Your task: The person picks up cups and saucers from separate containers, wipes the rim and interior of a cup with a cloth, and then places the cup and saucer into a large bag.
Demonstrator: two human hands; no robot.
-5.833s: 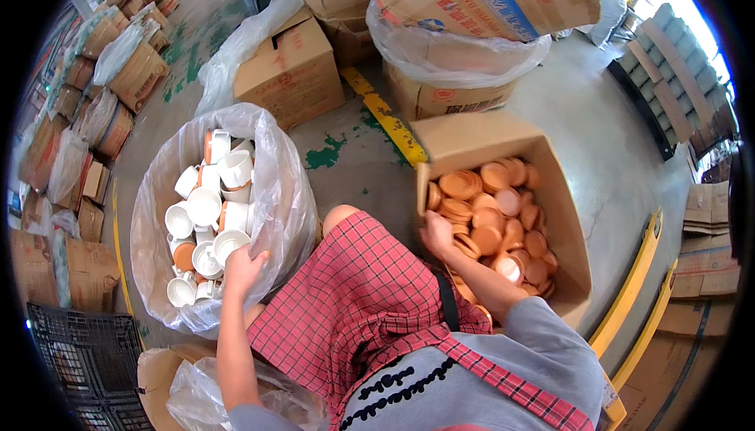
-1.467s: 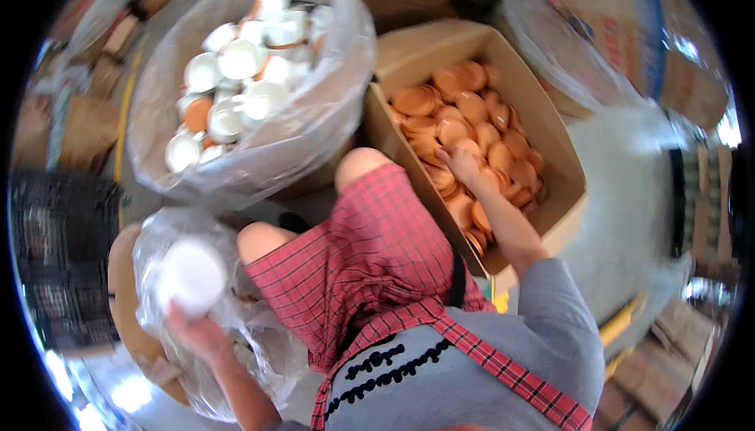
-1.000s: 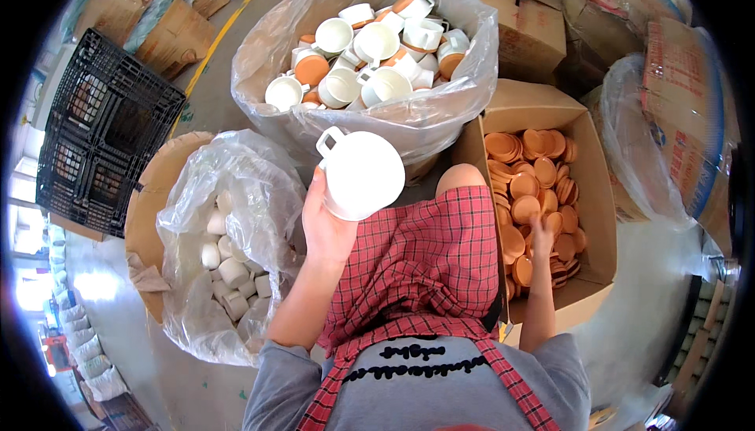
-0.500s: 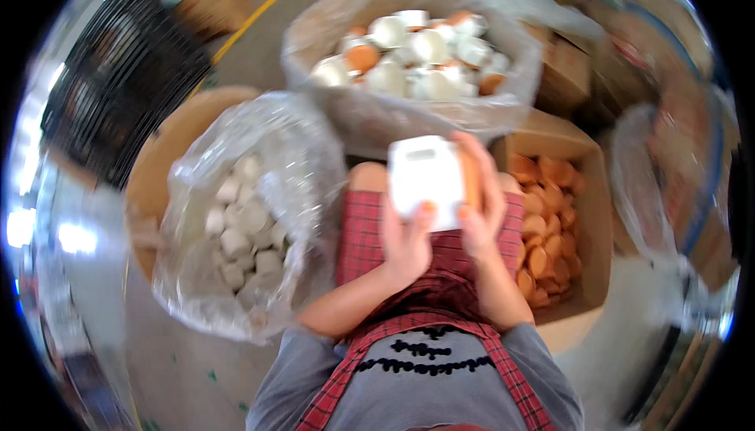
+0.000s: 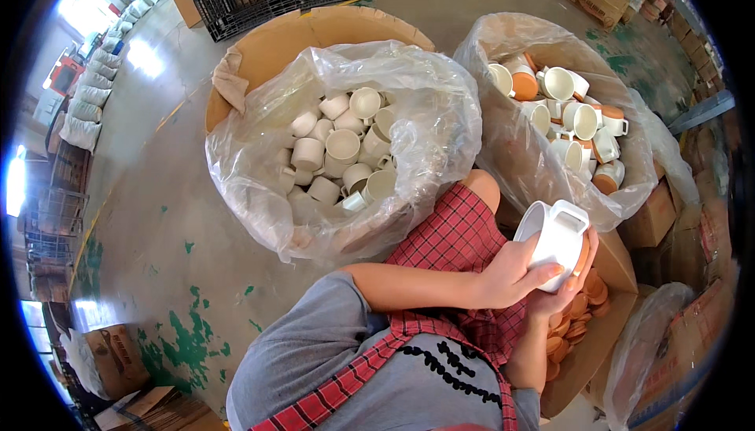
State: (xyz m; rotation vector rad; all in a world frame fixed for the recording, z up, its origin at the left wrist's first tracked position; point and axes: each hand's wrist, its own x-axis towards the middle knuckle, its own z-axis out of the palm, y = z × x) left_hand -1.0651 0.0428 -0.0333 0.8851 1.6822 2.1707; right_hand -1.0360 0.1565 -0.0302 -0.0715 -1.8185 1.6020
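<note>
— While half a second ago both hands held the white mug (image 5: 554, 234) high over the lap, is it lower now?
— Yes, off to the right, above the open box of orange lids (image 5: 570, 317). The left hand (image 5: 511, 274) wraps its side in a closed grip; the right hand (image 5: 570, 278) presses an orange lid (image 5: 583, 252) against it, so the capping looks underway.
— And the bags?
— The near clear bag (image 5: 425, 140) holds plain white mugs; the far bag (image 5: 515, 148) holds mugs with orange lids.

White ceramic cup (image 5: 555, 238) with handle, tilted on its side, orange lid (image 5: 583, 253) against its base, above the lap.
</note>
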